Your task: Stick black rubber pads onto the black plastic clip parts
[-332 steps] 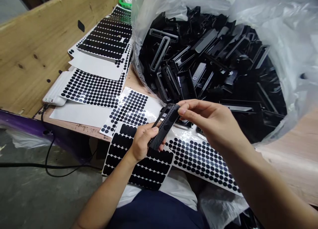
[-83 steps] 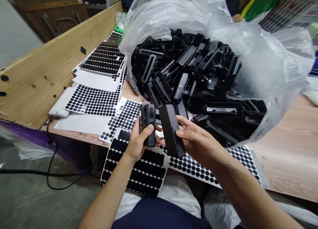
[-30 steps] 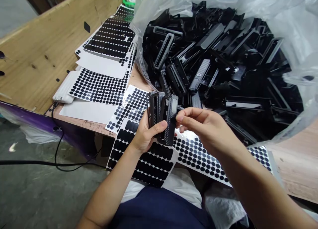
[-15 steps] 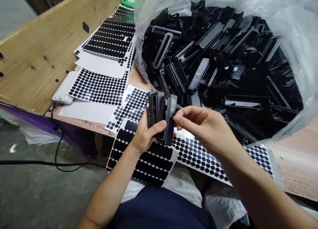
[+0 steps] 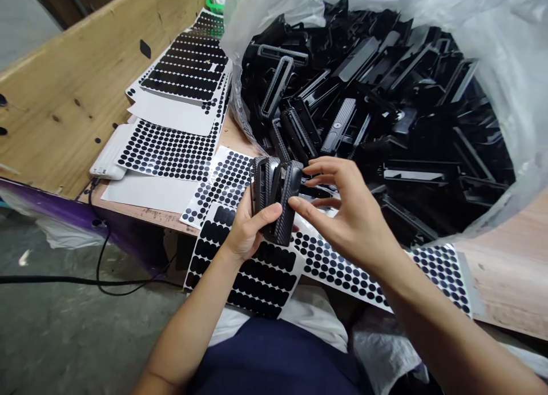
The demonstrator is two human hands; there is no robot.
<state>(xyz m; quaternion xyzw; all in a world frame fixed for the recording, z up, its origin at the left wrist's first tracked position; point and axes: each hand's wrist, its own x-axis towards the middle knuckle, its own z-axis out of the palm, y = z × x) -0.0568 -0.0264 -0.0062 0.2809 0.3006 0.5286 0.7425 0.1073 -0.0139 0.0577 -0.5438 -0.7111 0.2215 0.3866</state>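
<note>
Across the person's lap hangs a sticker sheet (image 5: 268, 283). Just above it, the left hand (image 5: 250, 228) is curled around two black parts (image 5: 286, 215), standing side by side. The right hand (image 5: 353, 215) is half open, grasping nothing, thumb against the right-hand part. Beyond, a plastic bag (image 5: 514, 35) brims with similar pieces (image 5: 351, 124).

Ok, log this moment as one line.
left hand: holding black parts; right hand: open, at their edge; plastic bag: open, similar parts inside; dotted sheet: on table
</note>
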